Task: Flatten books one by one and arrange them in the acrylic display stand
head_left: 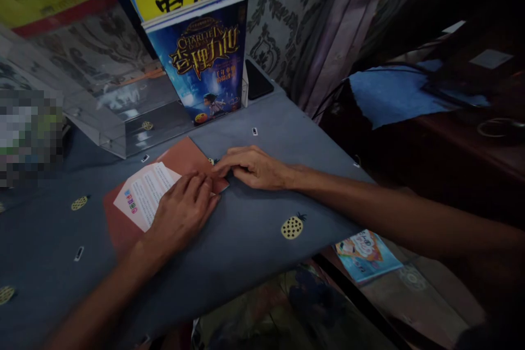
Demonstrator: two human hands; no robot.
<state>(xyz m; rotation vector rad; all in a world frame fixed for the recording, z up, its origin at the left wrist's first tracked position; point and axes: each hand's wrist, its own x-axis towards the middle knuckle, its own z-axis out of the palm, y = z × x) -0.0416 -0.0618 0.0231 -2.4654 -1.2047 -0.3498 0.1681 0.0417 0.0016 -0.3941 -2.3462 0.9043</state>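
Note:
A folded sheet of paper [182, 153] lies on the cloth-covered table, orange-brown on one side. Folded-over white parts [141, 194] carry printed lines and small coloured characters. My left hand [184, 205] rests flat across the paper, its fingers stretched towards the right corner and covering part of the print. Beside it, my right hand [254, 167] has bent fingers, with the fingertips at the paper's right corner in a pinch-like pose. The exact contact of the thumb is hidden.
Books [205, 65] stand upright in a clear plastic holder [117, 139] at the back. A dark phone-like slab [259, 82] lies beside them. The grey tablecloth [246, 240] has pineapple prints. A blue booklet [369, 257] lies lower, past the table's right edge.

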